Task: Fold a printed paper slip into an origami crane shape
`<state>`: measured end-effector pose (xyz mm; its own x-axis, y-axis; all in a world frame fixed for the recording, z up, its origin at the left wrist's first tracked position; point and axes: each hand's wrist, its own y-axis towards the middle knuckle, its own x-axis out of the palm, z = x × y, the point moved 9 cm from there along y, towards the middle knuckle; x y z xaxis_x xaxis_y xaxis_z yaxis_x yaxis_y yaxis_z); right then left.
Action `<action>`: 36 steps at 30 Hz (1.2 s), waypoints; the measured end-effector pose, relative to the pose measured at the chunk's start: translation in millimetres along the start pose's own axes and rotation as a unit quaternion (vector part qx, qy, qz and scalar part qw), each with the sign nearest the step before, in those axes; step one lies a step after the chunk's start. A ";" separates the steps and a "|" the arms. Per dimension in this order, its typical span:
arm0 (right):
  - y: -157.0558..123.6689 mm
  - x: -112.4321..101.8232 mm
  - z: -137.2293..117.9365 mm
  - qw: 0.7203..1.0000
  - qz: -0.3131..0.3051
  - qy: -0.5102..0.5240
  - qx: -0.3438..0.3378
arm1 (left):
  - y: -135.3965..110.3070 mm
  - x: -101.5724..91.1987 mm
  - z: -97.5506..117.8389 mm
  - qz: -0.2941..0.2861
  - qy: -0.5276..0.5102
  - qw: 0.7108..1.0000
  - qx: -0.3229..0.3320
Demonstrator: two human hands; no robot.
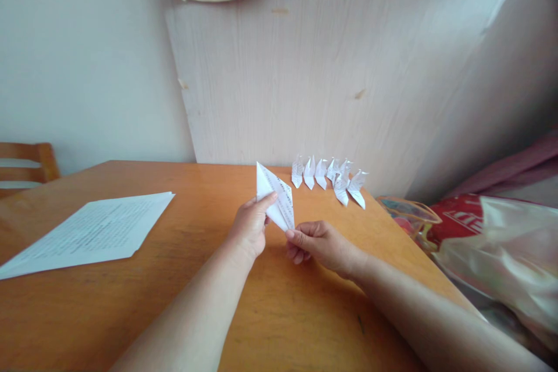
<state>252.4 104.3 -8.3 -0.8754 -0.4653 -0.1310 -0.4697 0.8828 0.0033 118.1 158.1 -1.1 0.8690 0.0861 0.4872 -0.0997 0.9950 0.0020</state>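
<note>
A folded piece of printed white paper (275, 193), long and pointed, is held up above the wooden table (183, 279). My left hand (251, 224) pinches its left side with fingers closed on it. My right hand (316, 242) pinches its lower tip between thumb and fingers. Behind the hands, a row of several small folded paper figures (331, 176) stands along the table's far edge by the wall panel.
A stack of printed sheets (89, 230) lies at the table's left. A wooden chair back (30, 164) shows at far left. Plastic bags (492, 244) sit off the table's right edge. A light wood panel (331, 64) leans against the wall.
</note>
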 end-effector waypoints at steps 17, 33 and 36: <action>0.4 -49.7 -23.5 0.979 0.173 0.016 -0.111 | -31.8 44.6 -17.7 -0.175 0.031 0.980 -0.087; 5.2 -34.9 -16.5 0.989 0.112 0.020 -0.098 | -22.0 32.3 -12.9 -0.119 0.043 0.990 -0.053; 5.8 -37.5 -14.2 0.987 0.124 0.022 -0.097 | -22.9 34.0 -11.6 -0.126 0.036 0.990 -0.052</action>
<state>280.9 126.0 10.6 -0.9682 -0.2428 -0.0600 -0.2501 0.9429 0.2202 155.5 138.8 5.3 0.8931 -0.1651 0.4185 0.1714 0.9849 0.0226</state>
